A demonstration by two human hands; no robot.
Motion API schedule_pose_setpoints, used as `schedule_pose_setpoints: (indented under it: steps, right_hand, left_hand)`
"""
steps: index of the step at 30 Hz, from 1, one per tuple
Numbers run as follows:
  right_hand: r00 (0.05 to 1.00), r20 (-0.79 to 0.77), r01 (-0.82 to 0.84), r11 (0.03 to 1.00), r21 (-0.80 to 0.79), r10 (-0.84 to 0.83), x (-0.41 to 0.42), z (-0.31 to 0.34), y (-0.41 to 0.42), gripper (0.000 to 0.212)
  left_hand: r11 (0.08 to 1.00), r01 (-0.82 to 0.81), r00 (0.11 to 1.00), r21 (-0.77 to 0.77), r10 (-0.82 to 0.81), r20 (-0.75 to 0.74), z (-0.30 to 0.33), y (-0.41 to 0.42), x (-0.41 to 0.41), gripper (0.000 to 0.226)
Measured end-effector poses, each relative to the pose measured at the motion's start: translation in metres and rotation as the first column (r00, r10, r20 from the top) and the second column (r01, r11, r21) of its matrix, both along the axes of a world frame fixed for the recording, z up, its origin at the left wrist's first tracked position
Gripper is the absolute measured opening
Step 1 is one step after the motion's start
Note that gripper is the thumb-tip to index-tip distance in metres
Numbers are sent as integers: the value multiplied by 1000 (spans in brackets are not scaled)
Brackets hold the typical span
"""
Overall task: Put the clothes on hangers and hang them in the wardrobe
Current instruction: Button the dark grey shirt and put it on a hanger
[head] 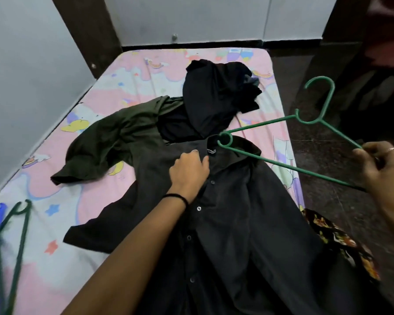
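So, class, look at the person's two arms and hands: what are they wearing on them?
Both forearms are bare, with no sleeves in view. The left hand has a thin black band round the wrist and a ring on one finger. The right hand wears a pale ring on one finger. No gloves and no watch show.

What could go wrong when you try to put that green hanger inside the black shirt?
The right hand holds the green hanger only at one end, so the far tip, near the collar of the black shirt, might wobble and snag the fabric. The shirt looks buttoned lower down, so pushing the hanger in through the neck might be tight. The left hand grips cloth beside the collar; pulling hard could bunch the shirt.
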State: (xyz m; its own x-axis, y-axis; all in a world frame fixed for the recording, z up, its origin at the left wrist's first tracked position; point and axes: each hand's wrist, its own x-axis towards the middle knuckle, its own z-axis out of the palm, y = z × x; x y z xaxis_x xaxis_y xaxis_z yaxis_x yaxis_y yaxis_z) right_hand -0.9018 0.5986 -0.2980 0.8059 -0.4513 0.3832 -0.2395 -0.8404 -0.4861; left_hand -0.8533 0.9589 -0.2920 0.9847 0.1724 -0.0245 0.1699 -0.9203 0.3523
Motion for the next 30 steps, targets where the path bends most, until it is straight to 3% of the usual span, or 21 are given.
schedule_pose_setpoints:
  steps: [6,9,13,17,20,27,30]
  right_hand:
    - [985,61,-155,979,-136,164,39,12,14,36]
    - [963,49,-249,947,-202,263,61,11,26,26]
    - [925,105,-324,904,-278,364,82,6,47,20]
    - [893,151,-379,890,-254,423,104,-2,75,21]
    - [870,174,-431,883,-187,461,118,-6,99,20]
    - [808,112,-574,815,-75,579,130,-15,119,23]
    - [830,74,-552,833,-33,552,131,-9,108,21]
  left_hand:
    - [992,0,996,127,12,-94,-25,-23,65,72]
    - [992,15,985,126,7,-174,-34,-14,82,55]
    - [999,-21,999,29,22,-48,-24,-2,90,37]
    - [996,25,996,-81,-18,84,5,5,93,45]
    - [977,135,991,-166,-129,46,13,14,95,49]
    - [962,253,964,98,-244,-103,13,49,102,49]
    - [952,245,948,185,-196,-250,21,62,109,32]
